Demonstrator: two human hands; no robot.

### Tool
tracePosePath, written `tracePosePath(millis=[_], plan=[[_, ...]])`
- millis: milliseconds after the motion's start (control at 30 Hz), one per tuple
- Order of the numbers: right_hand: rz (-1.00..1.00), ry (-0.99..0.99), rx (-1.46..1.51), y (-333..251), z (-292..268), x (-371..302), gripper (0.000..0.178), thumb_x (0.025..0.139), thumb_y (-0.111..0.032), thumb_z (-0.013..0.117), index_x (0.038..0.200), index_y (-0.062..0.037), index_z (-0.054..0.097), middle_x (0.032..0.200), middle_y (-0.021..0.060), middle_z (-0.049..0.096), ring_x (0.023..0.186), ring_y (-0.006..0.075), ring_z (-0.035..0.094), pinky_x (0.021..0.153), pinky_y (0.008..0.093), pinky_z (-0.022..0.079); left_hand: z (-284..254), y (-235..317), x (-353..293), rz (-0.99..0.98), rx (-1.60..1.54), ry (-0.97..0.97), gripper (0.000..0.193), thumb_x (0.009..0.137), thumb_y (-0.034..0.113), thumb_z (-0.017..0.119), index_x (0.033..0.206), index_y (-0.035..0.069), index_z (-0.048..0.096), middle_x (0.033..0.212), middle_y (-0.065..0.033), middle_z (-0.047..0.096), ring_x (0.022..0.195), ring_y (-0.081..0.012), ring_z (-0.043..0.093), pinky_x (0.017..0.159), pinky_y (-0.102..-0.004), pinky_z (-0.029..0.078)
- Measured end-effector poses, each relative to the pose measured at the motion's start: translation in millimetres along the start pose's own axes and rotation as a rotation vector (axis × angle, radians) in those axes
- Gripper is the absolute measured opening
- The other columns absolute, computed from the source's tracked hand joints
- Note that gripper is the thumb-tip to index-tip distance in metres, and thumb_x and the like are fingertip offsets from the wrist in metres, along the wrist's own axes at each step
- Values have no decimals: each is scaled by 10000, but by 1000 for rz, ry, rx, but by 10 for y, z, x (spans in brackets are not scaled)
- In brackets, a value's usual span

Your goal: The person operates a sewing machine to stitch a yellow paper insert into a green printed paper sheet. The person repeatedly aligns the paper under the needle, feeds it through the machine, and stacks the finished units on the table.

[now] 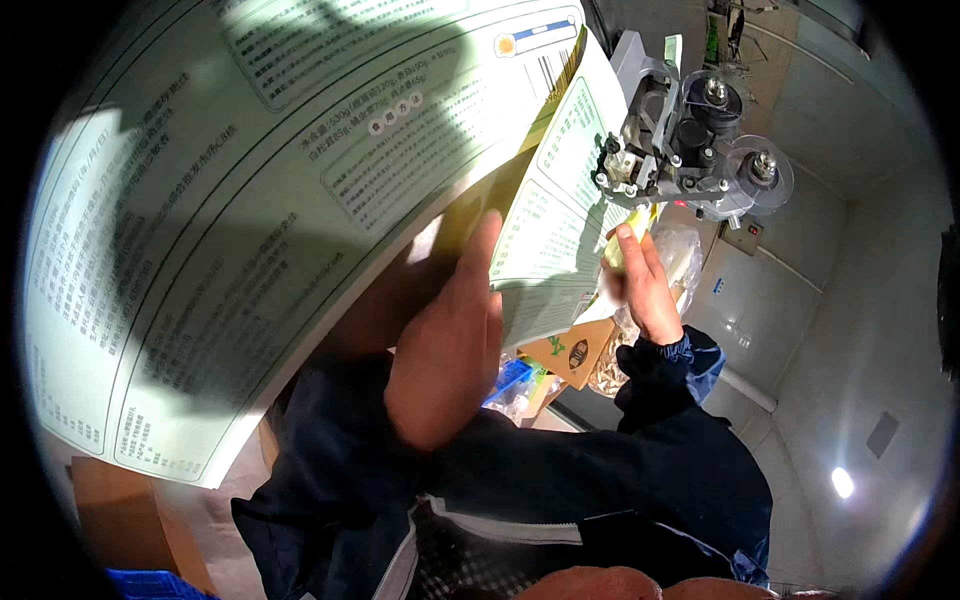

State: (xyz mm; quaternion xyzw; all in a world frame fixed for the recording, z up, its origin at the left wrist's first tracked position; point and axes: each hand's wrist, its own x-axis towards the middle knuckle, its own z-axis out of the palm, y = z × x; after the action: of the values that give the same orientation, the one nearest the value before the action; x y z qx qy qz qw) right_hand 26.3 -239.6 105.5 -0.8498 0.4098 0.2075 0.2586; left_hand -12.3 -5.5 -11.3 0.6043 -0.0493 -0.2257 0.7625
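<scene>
A large pale green printed packaging sheet (270,230) fills the left and upper part of the head view, close up and tilted. A narrower printed panel (550,210) stands to its right, with a yellow strip between them. My left hand (450,350) lies against the panel's left edge, its fingers stretched upward; it is open. My right hand (645,285) is closed at the panel's far right edge, by a yellow part beneath the machine; its thumb and fingers pinch that edge. A grey machine (650,150) with round reels stands just above the right hand.
Beyond my arms are a brown carton (572,352), a blue basket (508,380) and clear plastic wrap (680,250). Another brown carton (125,515) and a blue crate (150,583) are at the lower left. A pale wall (850,300) is on the right.
</scene>
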Motion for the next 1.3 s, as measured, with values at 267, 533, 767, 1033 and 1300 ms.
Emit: tracePosePath(millis=[267,533,767,1033,1300], plan=[[20,34,19,67,-6,16,381,1014,-451,521,1141,-98,588,867,-17,559,633,48,447,612,206,413,-4,59,20,125,123,99,553,942,-30,460,1463,-54,275,1293,-299,539,1073,-395,637,884,-380,541],[-11,11,14,46,0,22,448,999,-480,535,1216,-89,571,832,-50,571,591,37,446,504,195,326,25,27,34,192,187,122,572,927,-64,455,1467,-60,267,1338,-309,507,1158,-377,605,919,-378,530],[-6,-6,5,45,-41,25,386,1002,-470,533,1124,-107,585,818,-31,581,588,42,460,512,199,355,79,16,23,138,97,124,551,958,-43,435,1479,-22,258,1296,-317,526,1119,-424,604,908,-413,518],[-42,-9,92,87,-26,46,333,1014,-445,517,1059,-117,558,752,-21,523,535,59,398,476,218,303,104,45,12,103,81,163,498,987,4,439,1471,16,322,1253,-301,564,1052,-439,628,852,-410,537],[-35,-49,118,155,-42,63,309,1024,-426,502,1036,-118,519,705,-18,472,516,56,371,455,224,270,93,57,2,83,97,153,487,993,19,443,1468,21,337,1204,-296,591,1021,-429,641,815,-412,541]])
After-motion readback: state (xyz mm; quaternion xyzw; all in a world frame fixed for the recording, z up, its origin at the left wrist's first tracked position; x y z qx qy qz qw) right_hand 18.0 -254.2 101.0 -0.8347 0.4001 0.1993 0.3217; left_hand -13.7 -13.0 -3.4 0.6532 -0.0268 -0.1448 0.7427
